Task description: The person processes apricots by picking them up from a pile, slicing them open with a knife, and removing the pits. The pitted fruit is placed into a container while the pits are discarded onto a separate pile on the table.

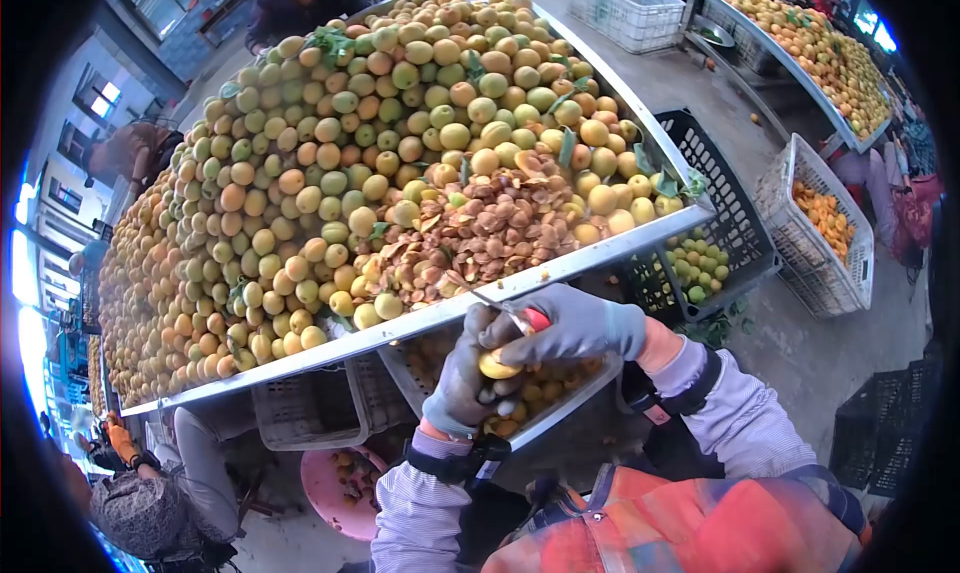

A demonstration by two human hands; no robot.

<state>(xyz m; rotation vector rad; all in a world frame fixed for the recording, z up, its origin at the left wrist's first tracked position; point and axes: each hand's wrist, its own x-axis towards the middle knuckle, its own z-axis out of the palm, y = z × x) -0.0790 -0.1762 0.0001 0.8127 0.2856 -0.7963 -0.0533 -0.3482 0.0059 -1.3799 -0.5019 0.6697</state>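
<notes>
Gloved in grey, my left hand is closed around a yellow apricot just in front of the table's metal edge. My right hand, in the same kind of glove, grips a small knife with a red handle. Its thin blade points up and left past the left fingers, toward the rim. The right fingertips and thumb are close against the apricot. Beyond my hands, a heap of brown apricot stones and scraps lies among whole apricots. Under my hands stands a crate with apricot pieces in it.
The metal rim runs across in front of me. A pink basin sits low on the left, near a seated co-worker. On the right are a black crate with green fruit and a white crate with orange halves. Several other people are around.
</notes>
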